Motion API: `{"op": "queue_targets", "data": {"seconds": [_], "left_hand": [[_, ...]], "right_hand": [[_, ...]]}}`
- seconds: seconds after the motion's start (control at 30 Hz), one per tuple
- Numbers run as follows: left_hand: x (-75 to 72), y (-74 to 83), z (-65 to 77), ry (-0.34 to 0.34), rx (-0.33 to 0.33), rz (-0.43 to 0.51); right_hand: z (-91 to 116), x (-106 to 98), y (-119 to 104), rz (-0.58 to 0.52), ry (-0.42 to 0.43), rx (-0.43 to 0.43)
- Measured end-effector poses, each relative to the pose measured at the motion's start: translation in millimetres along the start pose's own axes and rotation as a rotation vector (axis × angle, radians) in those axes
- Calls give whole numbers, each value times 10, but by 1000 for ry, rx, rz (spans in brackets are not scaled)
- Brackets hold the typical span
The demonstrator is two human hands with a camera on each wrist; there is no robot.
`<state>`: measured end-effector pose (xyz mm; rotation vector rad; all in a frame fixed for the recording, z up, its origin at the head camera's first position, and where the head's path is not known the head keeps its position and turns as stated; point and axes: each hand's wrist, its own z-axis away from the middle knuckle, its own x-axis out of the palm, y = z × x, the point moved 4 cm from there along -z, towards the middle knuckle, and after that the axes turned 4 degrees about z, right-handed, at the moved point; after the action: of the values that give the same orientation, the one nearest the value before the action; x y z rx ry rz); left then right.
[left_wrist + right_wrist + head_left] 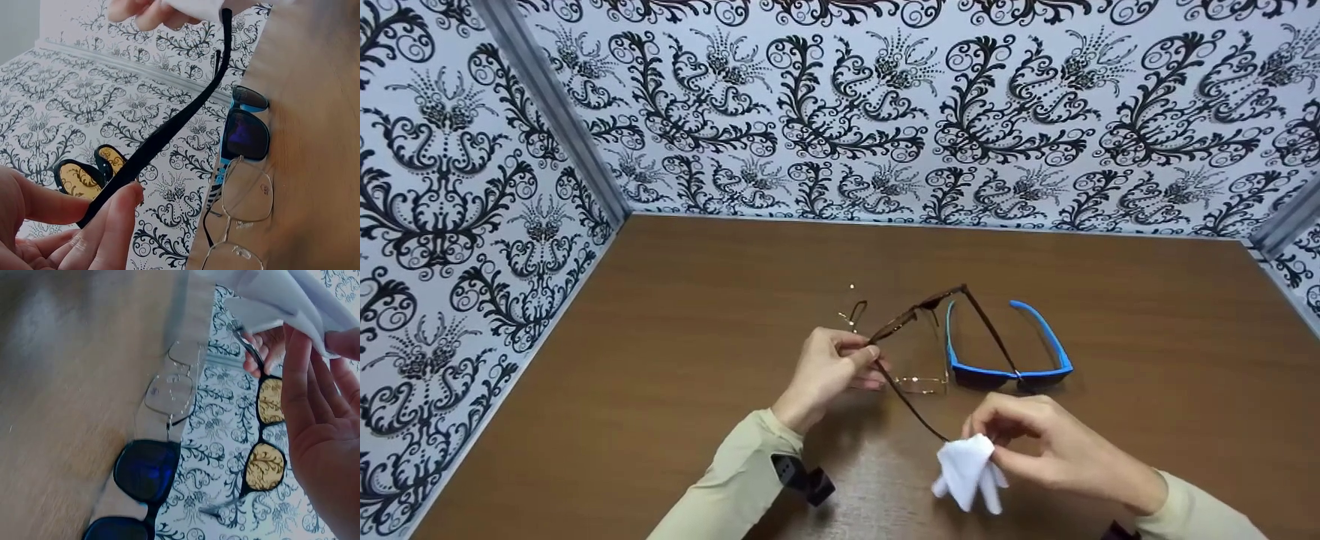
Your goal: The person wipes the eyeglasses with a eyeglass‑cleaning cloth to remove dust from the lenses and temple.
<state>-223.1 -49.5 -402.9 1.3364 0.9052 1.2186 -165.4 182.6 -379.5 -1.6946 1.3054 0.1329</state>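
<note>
My left hand [832, 369] pinches a pair of dark-framed glasses [901, 324] near the hinge of one temple, holding them up off the table. Their lenses look yellow-tinted in the right wrist view, where the near lens [265, 467] shows clearly. My right hand [1046, 439] pinches a white cloth [966, 466] around the free tip of that temple [163, 135]. The cloth hides the very end of the temple. Behind the held glasses, blue-framed sunglasses [1046, 371] and thin metal-framed glasses [921, 381] lie on the table.
The brown wooden table [697, 300] stretches out on both sides of the hands. Black-and-white patterned panels [870, 112] enclose it at the back and sides. A small light speck [852, 286] lies beyond the metal-framed glasses.
</note>
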Motion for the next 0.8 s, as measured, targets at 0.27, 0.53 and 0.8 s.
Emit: {"op": "queue_targets", "data": {"seconds": [0.27,0.53,0.8], "left_hand": [[58,-30,3,-3,4,-50],[179,-117,6,-37,-43,-17],[259,-123,24,-18,20,-101]], "right_hand": [[-84,98,77,235,37,-65],[-295,189,99,479,58,-12],[-519,236,110,607,185,13]]}}
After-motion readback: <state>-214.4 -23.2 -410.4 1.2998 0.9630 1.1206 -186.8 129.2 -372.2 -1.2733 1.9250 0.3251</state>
